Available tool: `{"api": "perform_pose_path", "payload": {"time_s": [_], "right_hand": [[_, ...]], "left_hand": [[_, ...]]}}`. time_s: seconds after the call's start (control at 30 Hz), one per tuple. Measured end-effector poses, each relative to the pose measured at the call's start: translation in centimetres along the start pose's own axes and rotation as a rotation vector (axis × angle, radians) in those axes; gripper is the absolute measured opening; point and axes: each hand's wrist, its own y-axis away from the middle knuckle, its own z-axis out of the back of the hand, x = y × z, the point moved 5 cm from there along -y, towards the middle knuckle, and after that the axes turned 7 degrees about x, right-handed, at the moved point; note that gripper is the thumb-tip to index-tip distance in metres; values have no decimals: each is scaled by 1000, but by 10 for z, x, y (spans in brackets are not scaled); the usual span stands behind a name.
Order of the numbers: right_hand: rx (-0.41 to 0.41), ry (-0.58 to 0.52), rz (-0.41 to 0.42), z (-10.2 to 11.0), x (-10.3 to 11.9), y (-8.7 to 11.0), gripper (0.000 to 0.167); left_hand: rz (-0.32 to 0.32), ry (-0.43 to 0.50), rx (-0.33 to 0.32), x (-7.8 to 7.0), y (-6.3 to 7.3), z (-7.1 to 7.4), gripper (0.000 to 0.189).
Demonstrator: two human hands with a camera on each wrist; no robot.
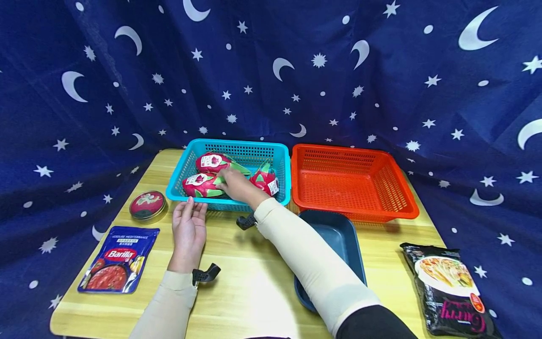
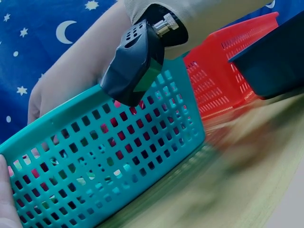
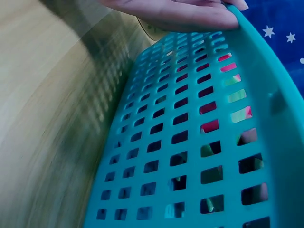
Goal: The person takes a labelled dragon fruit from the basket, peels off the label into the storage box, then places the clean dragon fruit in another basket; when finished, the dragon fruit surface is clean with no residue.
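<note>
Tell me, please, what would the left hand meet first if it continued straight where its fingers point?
The near wall of the turquoise basket: the left hand appears to touch it near the rim, though exact contact is hard to judge.

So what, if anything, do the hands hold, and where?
Left hand: turquoise basket, by its front rim. Right hand: at the front-left dragon fruit, leafy end; grip unclear.

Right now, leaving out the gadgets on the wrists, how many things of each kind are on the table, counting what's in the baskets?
Dragon fruits in view: 3
Turquoise basket and red basket: 2
Dark blue tray: 1
Round tin: 1
Barilla pouch and black food packet: 2
Total: 9
</note>
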Motion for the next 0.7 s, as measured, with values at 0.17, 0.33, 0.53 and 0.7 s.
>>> {"api": "perform_pose_path", "payload": {"time_s": [0.17, 0.33, 0.53, 0.7], "right_hand": [[-43, -35, 30, 3, 1, 3, 39], [-88, -119, 30, 6, 0, 4, 40], [-128, -150, 47, 14, 0, 10, 41], [-150, -164, 49, 27, 3, 19, 42]], "left_hand": [[0, -16, -1, 1, -1, 1, 17], [-4, -13, -3, 1, 0, 2, 16], [-5, -4, -11, 0, 1, 2, 16], [-1, -17, -7, 0, 0, 2, 19]]}}
